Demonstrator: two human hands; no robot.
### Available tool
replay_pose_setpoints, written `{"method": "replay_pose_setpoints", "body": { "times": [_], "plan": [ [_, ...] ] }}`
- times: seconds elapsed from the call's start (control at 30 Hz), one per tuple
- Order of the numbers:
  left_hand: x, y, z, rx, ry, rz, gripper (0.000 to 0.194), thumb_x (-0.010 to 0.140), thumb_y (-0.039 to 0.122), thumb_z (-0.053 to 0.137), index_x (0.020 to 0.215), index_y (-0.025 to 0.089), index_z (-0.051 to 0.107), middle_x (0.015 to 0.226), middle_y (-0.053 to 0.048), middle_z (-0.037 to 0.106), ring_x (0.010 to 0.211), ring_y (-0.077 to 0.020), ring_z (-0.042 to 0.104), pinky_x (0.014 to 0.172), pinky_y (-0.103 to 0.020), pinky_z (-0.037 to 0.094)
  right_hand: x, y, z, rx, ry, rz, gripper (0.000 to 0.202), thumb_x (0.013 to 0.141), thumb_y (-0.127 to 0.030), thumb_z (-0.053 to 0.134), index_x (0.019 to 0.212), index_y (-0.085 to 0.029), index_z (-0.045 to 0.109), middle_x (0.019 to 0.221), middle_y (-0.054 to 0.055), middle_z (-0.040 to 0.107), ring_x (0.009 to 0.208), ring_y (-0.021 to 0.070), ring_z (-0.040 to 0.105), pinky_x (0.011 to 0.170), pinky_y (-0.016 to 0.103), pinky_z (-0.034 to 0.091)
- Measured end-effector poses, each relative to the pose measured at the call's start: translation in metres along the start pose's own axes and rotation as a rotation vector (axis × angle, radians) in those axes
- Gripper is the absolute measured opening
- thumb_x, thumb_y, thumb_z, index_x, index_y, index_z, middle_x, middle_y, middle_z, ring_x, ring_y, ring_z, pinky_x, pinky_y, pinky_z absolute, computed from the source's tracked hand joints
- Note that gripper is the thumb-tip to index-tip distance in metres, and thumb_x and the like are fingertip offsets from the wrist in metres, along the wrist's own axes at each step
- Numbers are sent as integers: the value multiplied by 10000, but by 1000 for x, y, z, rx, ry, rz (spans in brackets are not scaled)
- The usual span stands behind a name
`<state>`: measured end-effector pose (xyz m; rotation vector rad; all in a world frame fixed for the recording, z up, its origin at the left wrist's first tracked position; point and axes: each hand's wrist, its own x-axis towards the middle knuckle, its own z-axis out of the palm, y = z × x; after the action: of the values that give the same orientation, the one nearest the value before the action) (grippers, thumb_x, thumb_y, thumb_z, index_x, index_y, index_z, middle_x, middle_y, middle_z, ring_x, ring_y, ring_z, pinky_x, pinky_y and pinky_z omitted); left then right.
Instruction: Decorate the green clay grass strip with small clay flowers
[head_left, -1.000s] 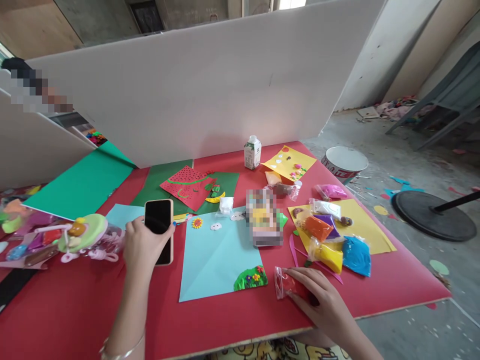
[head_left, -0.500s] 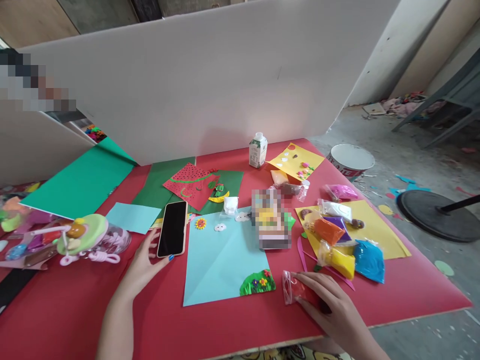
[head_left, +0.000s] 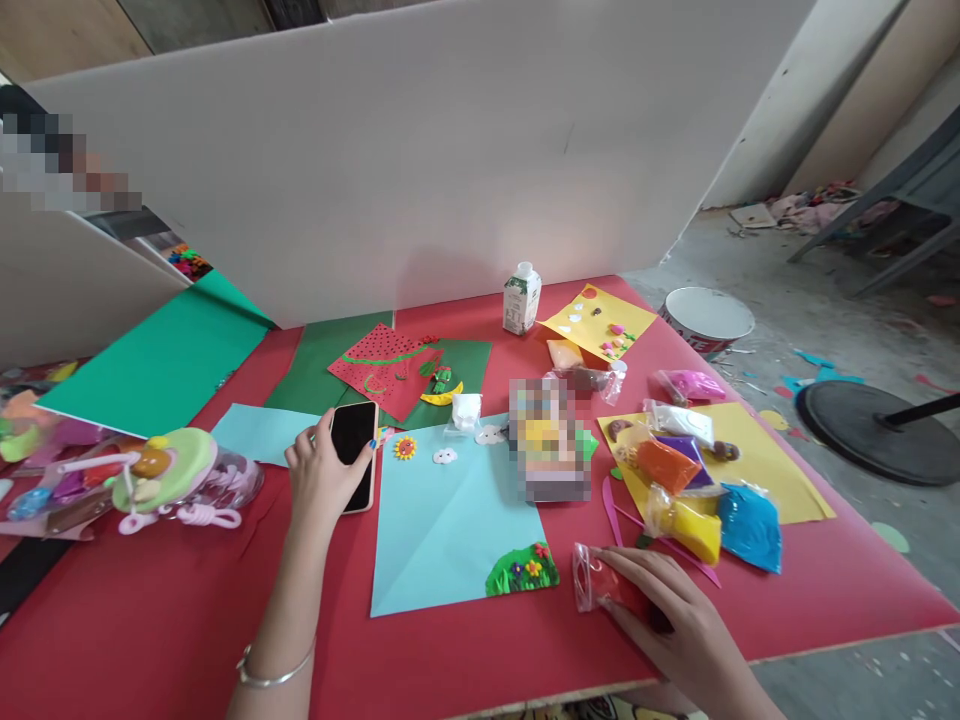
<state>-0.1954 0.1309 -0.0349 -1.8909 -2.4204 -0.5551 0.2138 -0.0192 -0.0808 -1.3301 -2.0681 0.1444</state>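
My left hand (head_left: pixel 326 470) lies over the left side of a dark-screened phone (head_left: pixel 355 440), with fingers and thumb spread across its width. My right hand (head_left: pixel 664 610) is wrapped round a clear packet of red clay (head_left: pixel 611 585) near the table's front edge. Between the hands is a light blue sheet (head_left: pixel 442 530) bearing a clay sun (head_left: pixel 405 448), small clouds and a green flowered patch (head_left: pixel 525 570) at its lower right corner. A small white packet (head_left: pixel 466 411) sits at the sheet's top edge.
Packets of yellow (head_left: pixel 694 530), blue (head_left: pixel 750 528) and orange clay (head_left: pixel 666 465) lie at the right on a yellow sheet (head_left: pixel 795 485). A carton (head_left: pixel 521 300) stands at the back, before a white board (head_left: pixel 450 150). A blurred-out box (head_left: pixel 551 440) overlaps the blue sheet. Toys (head_left: pixel 176 475) lie at the left.
My left hand has moved up and right, from beside the phone's lower left edge to over the phone. My right hand still holds the red packet. The view has shifted slightly.
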Motion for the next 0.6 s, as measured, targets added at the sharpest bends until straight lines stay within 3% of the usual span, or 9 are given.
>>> {"method": "replay_pose_setpoints", "body": {
  "times": [0.1,0.2,0.43,0.6],
  "plan": [
    [8,20,7,116,14,-14,728,773,431,628,1405,130,426,1307,-226,534,1238,-396,472,1018,-493,386,-2,1,0,3,-27,19,290,948,-326,532,1221,-251,596,1064,51,727,920,196,707,768,298,600],
    [10,30,12,158,19,-28,683,749,396,663,1349,139,461,1254,-211,580,1156,-386,522,957,-455,423,-1,1,0,1,-22,19,285,951,-331,524,1215,-256,601,1055,46,729,908,191,708,759,291,600],
    [14,36,21,161,53,-20,599,727,411,691,1215,123,496,1153,-230,620,1081,-394,569,955,-500,404,2,-1,-1,6,9,3,266,954,-335,524,1187,-251,620,1020,52,736,872,195,715,741,294,602],
    [4,29,9,73,38,33,576,777,322,630,1290,153,431,1235,-171,620,1159,-321,584,1032,-444,403,1,-1,0,24,4,20,274,949,-350,530,1184,-258,637,1022,56,739,879,203,719,736,302,604]
  ]
}}
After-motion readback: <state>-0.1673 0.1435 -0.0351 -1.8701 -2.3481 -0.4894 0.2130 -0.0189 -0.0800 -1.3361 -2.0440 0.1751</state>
